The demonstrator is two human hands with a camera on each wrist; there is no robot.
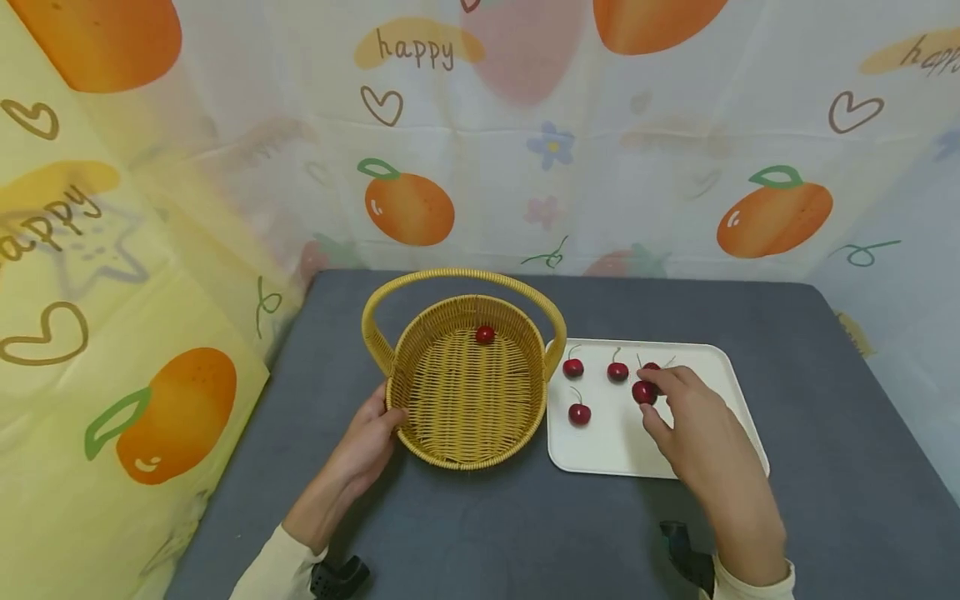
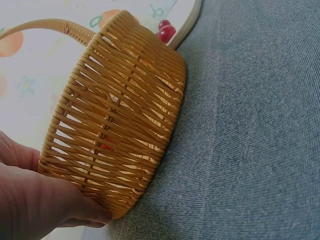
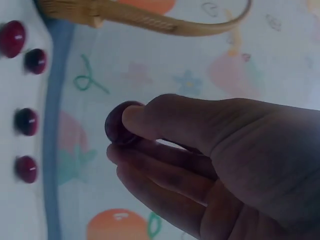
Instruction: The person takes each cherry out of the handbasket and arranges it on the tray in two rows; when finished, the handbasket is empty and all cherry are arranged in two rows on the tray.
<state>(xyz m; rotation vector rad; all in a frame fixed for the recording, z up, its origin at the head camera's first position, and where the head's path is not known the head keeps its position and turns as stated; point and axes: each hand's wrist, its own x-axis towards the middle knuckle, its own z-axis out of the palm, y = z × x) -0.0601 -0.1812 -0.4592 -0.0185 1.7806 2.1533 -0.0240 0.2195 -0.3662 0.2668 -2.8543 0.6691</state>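
My left hand grips the near left side of a yellow wicker basket, thumb over the rim; the left wrist view shows the fingers against the woven wall. One dark red cherry lies inside, toward the back. Over the white tray, my right hand pinches a cherry between thumb and fingertips. Several other cherries with stems, such as the front left one, lie on the tray. Another cherry is partly hidden behind the right fingers.
The basket's tall handle arches over its back side. Basket and tray stand side by side on a dark grey cloth-covered table. A fruit-printed curtain hangs behind the table and along its left and right sides.
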